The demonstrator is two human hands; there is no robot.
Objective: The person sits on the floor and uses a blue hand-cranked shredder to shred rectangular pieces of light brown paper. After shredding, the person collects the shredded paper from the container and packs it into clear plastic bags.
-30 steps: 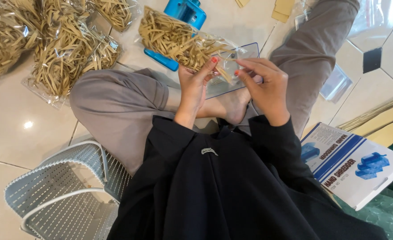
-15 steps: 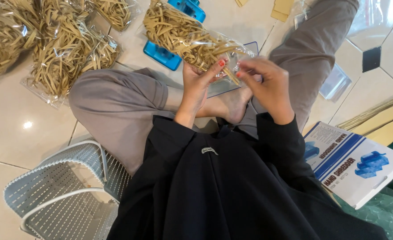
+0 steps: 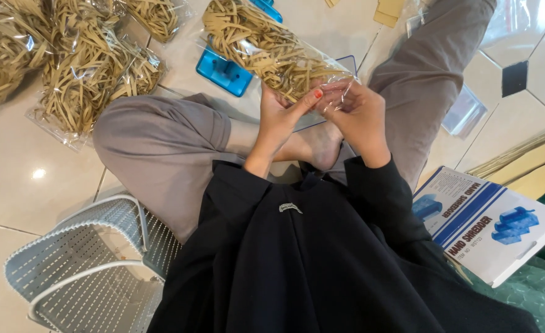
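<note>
I sit cross-legged on a tiled floor in grey trousers and a black top. My left hand [image 3: 283, 117] and my right hand [image 3: 355, 114] both pinch the near end of a clear plastic bag [image 3: 260, 46] stuffed with tan paper shreds. The bag stretches away from me to the upper left, lifted above a blue plastic tool [image 3: 224, 71] on the floor. My fingertips meet at the bag's mouth, just above my bare foot [image 3: 318, 145].
More filled shred bags [image 3: 90, 68] lie at the upper left. A grey perforated basket [image 3: 69, 271] sits at the lower left. A white and blue box [image 3: 488, 222] lies at the right, beside tan strips [image 3: 519, 154] and empty clear bags [image 3: 463, 111].
The bag has lifted and swung further up and left over the blue tool. Both hands have closed in together on its mouth.
</note>
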